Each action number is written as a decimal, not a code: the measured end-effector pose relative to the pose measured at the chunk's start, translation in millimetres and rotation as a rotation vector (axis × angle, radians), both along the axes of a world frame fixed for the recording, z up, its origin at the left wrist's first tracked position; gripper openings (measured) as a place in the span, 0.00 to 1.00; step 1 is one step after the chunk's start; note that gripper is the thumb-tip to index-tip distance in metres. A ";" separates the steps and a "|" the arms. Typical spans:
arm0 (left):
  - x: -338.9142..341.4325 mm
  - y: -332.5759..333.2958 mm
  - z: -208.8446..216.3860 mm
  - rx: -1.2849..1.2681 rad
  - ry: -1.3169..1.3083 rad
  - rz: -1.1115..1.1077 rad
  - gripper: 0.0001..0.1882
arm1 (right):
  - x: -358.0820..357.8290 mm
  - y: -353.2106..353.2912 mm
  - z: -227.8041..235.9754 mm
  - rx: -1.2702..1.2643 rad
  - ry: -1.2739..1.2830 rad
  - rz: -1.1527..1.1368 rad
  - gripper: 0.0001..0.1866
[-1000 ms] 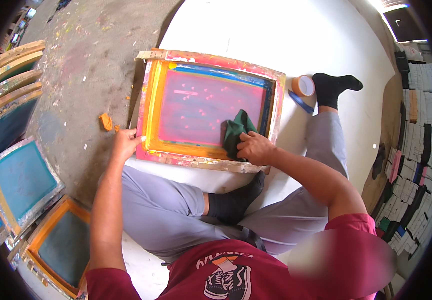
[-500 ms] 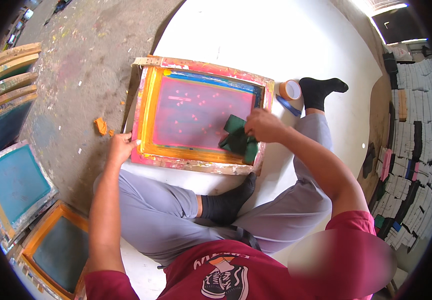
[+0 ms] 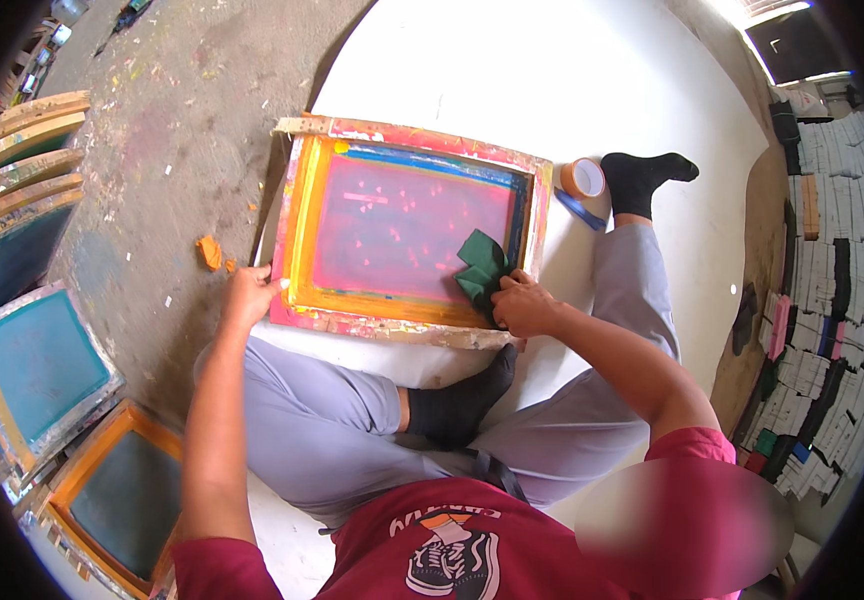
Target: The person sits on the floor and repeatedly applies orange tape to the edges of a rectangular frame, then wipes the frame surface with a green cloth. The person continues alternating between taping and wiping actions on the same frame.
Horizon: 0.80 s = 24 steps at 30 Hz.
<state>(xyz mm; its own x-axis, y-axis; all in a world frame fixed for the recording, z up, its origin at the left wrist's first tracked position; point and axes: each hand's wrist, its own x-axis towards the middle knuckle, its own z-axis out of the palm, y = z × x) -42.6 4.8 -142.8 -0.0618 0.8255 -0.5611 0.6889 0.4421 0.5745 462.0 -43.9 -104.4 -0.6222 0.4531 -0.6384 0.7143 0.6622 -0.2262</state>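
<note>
A paint-stained silk-screen frame (image 3: 402,333) lies on the white sheet in front of my crossed legs. Its mesh is purple-grey with a pink border and small pink marks, with yellow and blue tape along the inner edges. My left hand (image 3: 251,295) grips the frame's near left corner, thumb on top; the fingers beneath are hidden. At the near right corner, my right hand (image 3: 524,303) is closed on a crumpled dark green cloth (image 3: 482,268), pressing it against the mesh and inner edge.
An orange tape roll (image 3: 583,179) and a blue strip (image 3: 579,210) lie right of the frame by my foot. An orange scrap (image 3: 210,252) is on the floor. More screens (image 3: 40,370) stand at left; stacked white bundles (image 3: 822,290) line the right.
My right hand has moved nearer to me, down to the frame's near right corner, and the green cloth has shifted and folded differently. My left hand stays at its corner.
</note>
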 end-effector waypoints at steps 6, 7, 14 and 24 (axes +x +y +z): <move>-6.2 -1.1 -6.3 0.026 -0.055 -0.024 0.22 | -8.7 -8.5 8.2 0.007 -0.040 -0.056 0.06; -4.2 -0.3 -3.6 0.022 -0.046 -0.040 0.21 | -16.0 -12.1 8.3 0.030 -0.121 -0.014 0.06; -2.6 -2.8 -8.5 0.074 -0.026 -0.030 0.19 | -60.3 -12.8 -24.3 -0.120 -0.059 -0.396 0.07; -3.9 -4.3 -13.7 0.051 -0.042 -0.032 0.18 | -156.6 9.1 -42.9 -0.146 0.170 -0.422 0.07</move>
<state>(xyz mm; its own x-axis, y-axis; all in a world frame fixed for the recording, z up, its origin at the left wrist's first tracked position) -46.6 0.6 -156.6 -0.0126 0.8540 -0.5202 0.6772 0.3901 0.6239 305.4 -34.8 -147.3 -0.5040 0.6022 -0.6192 0.8590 0.2745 -0.4322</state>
